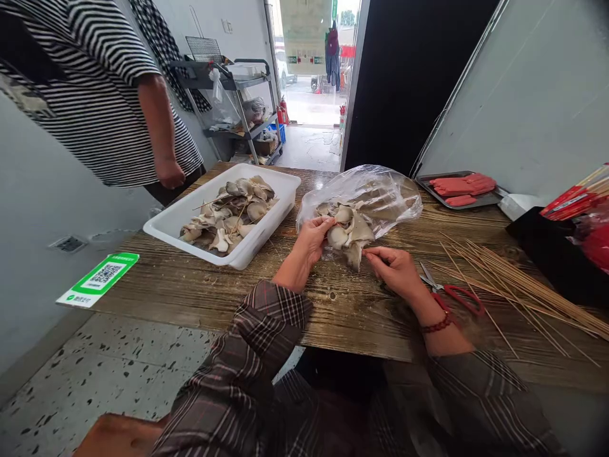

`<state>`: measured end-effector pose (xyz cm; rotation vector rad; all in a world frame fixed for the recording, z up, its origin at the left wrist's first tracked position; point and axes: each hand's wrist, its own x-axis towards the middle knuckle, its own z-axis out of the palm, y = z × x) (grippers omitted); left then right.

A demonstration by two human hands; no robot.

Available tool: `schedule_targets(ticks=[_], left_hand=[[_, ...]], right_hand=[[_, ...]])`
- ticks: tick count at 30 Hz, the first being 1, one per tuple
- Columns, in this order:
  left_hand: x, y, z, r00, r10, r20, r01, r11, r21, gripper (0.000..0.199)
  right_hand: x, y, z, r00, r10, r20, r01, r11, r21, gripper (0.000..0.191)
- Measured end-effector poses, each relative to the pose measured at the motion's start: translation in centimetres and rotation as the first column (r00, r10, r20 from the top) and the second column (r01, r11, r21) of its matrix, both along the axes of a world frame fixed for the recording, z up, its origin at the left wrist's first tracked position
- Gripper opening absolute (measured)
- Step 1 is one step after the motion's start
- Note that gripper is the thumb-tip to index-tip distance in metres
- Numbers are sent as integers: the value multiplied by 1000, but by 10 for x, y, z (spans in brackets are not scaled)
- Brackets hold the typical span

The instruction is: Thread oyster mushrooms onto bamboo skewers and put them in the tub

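Grey oyster mushrooms [352,230] form a cluster at the mouth of a clear plastic bag [387,197] on the wooden table. My left hand [313,241] pinches the cluster's left side between thumb and fingers. At its lower right edge, my right hand [392,270] is closed on the tip of a mushroom. To the left stands a white plastic tub [257,247] holding more mushrooms [228,212], with thin sticks among them. Red-handled scissors [451,293] lie just right of my right hand, partly behind it.
Bamboo skewers [518,285] spread over the table's right side, beside a black box [547,247]. A dark tray [447,198] with pink-red pieces lies behind. A green-white QR card [99,279] is at left. Another person [109,95] stands behind the tub, near a shelf cart [242,82].
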<state>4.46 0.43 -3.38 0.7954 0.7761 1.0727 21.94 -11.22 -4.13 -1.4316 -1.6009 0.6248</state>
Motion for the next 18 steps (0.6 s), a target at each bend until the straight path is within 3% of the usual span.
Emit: schedule_targets(ticks=[9,18], left_hand=[[-4,1,6,998,15,58,-14,1000,-8,31],[-4,3,4,1000,27,9,-27,998,-64,26]], right_hand=[[0,1,-1,1000,-2,-24,2,1000,16,34],[1,0,-2,1000,6,8,-6,1000,-3,34]])
